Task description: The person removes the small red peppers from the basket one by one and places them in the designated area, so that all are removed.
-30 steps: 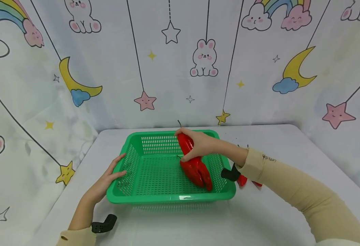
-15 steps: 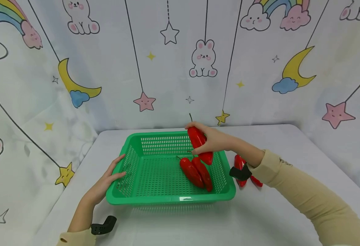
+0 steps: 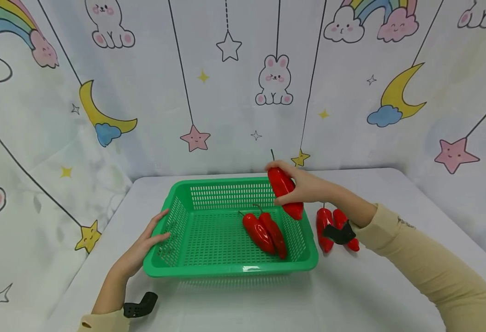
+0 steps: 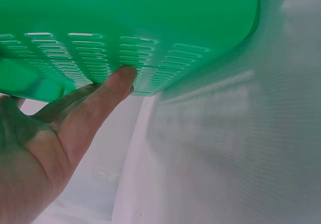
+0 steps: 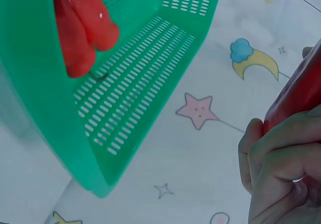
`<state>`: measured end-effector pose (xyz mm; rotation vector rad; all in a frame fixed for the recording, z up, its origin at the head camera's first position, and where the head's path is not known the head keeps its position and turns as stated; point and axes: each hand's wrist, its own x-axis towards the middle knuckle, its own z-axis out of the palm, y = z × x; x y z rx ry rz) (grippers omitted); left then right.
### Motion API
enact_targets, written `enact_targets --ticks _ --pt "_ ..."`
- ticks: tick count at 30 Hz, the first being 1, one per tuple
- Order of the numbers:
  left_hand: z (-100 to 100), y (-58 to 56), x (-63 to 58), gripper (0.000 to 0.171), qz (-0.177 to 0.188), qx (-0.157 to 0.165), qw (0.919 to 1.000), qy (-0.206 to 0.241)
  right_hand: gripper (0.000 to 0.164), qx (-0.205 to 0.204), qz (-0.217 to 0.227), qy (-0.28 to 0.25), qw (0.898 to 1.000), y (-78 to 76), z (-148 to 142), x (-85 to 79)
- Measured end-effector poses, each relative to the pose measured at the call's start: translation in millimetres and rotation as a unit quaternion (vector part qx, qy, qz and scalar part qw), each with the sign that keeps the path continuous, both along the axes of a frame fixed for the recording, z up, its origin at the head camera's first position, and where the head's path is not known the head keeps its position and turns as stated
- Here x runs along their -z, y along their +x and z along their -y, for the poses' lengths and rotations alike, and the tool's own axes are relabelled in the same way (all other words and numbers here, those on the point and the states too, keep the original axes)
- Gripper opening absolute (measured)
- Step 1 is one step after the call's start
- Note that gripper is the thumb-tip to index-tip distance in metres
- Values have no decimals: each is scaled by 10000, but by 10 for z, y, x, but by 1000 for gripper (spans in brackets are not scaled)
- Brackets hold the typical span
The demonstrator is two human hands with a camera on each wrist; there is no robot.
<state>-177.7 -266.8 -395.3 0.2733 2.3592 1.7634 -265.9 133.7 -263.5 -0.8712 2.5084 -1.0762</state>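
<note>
My right hand (image 3: pixel 299 183) grips a glossy red chili pepper (image 3: pixel 279 182) above the right side of a green plastic basket (image 3: pixel 230 270). Its thin dark stem points up, and the right wrist view shows fingers curled round the pepper (image 5: pixel 296 91). Inside the basket, two more red chili peppers (image 3: pixel 263 233) lie side by side towards the right. Thumb and fingers of my left hand (image 3: pixel 141 246) touch the basket's left side with their tips. In the left wrist view, that thumb stretches straight against the slotted wall (image 4: pixel 145 50).
Two more red chili peppers (image 3: pixel 325 230) lie on the white table (image 3: pixel 210 306) right of the basket, partly covered by the black wrist camera (image 3: pixel 339 234). A cloth with cartoon prints (image 3: pixel 234 110) hangs behind the table.
My right hand has lifted the pepper up and to the right, away from the two in the basket. The table peppers show more now. My left hand stays at the basket.
</note>
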Motion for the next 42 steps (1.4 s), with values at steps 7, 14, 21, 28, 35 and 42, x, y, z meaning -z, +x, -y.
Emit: enact_targets --ticks 7,14,21,28,35,42 --pt "5 2 11 63 74 24 10000 37 72 53 -11 -34 10000 20 -104 -8" --pt "1 3 14 64 61 35 10000 27 78 206 -100 -73 9997 45 -259 -37" --pt "2 -3 12 64 91 30 9999 81 80 280 -90 -161 9994 60 -404 -73" --pt "-3 0 2 64 141 20 9998 137 81 345 -109 6 9993 85 -554 -62" --pt "-5 -2 -3 64 141 3 9998 111 81 403 77 -50 9991 113 -679 -83" --pt "0 -1 -7 65 100 6 9999 63 84 471 90 -105 9988 106 -785 -85"
